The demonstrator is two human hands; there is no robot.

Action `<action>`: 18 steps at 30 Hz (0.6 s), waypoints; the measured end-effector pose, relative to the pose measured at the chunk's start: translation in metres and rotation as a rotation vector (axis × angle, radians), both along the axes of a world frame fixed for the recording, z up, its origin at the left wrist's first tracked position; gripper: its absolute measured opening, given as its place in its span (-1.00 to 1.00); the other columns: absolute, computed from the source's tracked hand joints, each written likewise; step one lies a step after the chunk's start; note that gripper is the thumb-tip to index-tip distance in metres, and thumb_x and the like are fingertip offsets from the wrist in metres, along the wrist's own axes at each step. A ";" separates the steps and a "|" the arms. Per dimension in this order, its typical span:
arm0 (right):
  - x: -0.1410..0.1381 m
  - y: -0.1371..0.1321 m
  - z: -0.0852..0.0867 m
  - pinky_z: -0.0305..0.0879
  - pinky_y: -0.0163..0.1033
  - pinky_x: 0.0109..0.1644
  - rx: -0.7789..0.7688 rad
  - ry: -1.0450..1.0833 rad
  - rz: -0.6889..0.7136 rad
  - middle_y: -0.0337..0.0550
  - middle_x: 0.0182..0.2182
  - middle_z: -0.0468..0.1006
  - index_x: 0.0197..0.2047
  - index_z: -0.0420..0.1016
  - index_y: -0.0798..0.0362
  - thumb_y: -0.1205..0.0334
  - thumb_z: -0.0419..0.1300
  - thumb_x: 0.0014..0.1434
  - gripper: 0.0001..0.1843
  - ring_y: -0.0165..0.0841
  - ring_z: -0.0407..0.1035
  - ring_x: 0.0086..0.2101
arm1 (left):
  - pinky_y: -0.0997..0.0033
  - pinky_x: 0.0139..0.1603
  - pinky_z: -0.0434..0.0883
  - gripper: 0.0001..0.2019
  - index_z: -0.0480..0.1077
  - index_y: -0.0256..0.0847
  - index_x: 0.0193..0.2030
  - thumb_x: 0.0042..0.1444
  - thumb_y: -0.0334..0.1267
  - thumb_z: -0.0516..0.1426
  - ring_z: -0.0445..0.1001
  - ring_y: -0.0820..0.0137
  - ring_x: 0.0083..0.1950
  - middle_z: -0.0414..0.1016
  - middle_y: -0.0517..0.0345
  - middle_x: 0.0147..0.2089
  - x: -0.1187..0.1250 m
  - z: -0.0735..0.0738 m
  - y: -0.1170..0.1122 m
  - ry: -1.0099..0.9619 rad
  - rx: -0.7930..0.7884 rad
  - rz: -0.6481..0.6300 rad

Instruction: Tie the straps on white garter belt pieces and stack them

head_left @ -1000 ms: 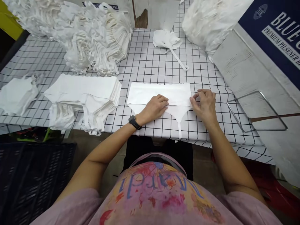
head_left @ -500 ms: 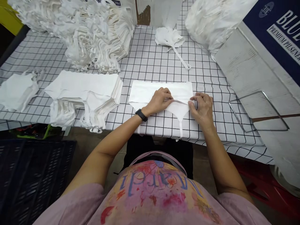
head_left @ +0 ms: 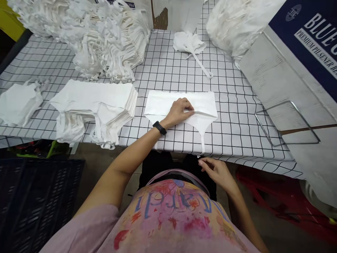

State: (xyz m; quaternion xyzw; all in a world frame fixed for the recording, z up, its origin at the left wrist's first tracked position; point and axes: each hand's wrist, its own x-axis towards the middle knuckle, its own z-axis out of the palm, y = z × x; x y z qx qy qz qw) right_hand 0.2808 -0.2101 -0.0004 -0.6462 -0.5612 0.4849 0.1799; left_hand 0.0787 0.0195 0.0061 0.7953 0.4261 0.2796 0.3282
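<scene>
A white camisole top [head_left: 181, 98] lies flat on the checked cloth in front of me, its thin straps toward the table's front edge. My left hand [head_left: 180, 111] rests on the middle of it, thumb and fingers closed on a fold of its fabric. One strap [head_left: 202, 144] reaches down over the edge. Just below that strap's end is my right hand [head_left: 216, 172], fingers loosely bent and a little apart, holding nothing I can see. To the left sits a neat stack of white camisoles [head_left: 94, 95] with straps hanging at the front.
A large heap of white garments [head_left: 110, 42] fills the back left. A smaller pile [head_left: 19, 102] lies far left. A crumpled white piece with a strap [head_left: 189, 42] lies behind. At right are a bent metal wire frame [head_left: 292, 142], a cardboard box [head_left: 276, 77] and a plastic bag [head_left: 234, 24].
My right hand has let go of the camisole's right side and moved down toward me, to the strap end at the table edge. My left hand has stayed in place.
</scene>
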 end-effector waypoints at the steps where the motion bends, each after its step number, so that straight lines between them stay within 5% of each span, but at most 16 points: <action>1: 0.000 -0.004 -0.008 0.45 -0.22 -0.30 0.012 -0.038 -0.033 -0.11 -0.41 0.68 -0.17 0.64 0.05 -0.11 0.15 0.31 -0.59 -0.26 0.56 -0.41 | 0.19 0.04 0.39 -0.97 0.55 -0.15 -0.30 0.17 -0.30 0.29 0.44 0.31 -0.06 0.52 0.17 -0.17 0.001 0.000 -0.001 0.007 0.008 0.008; 6: -0.006 -0.008 -0.037 0.48 -0.16 -0.26 0.158 -0.118 -0.249 0.05 -0.27 0.71 -0.21 0.58 0.05 -0.15 0.16 0.24 -0.57 -0.18 0.58 -0.36 | 0.13 0.01 0.36 -0.95 0.57 -0.16 -0.29 0.21 -0.28 0.29 0.41 0.24 -0.05 0.54 0.13 -0.16 0.009 -0.002 -0.005 0.092 0.096 0.058; 14: -0.015 -0.001 -0.048 0.41 -0.14 -0.35 0.211 -0.214 -0.285 -0.02 -0.55 0.59 -0.24 0.63 0.06 -0.16 0.12 0.27 -0.54 -0.16 0.50 -0.49 | 0.13 -0.11 0.29 -0.83 0.49 -0.18 -0.26 0.35 -0.25 0.12 0.38 0.18 -0.06 0.56 0.03 -0.11 0.013 -0.010 -0.007 0.215 0.251 0.038; 18: -0.018 -0.003 -0.057 0.47 -0.10 -0.21 0.276 -0.234 -0.341 0.04 -0.45 0.62 -0.22 0.61 0.07 -0.19 0.12 0.26 -0.52 -0.14 0.55 -0.39 | 0.11 -0.10 0.28 -0.81 0.44 -0.17 -0.28 0.37 -0.23 0.09 0.37 0.17 -0.06 0.54 0.01 -0.11 0.015 -0.011 -0.007 0.231 0.251 0.045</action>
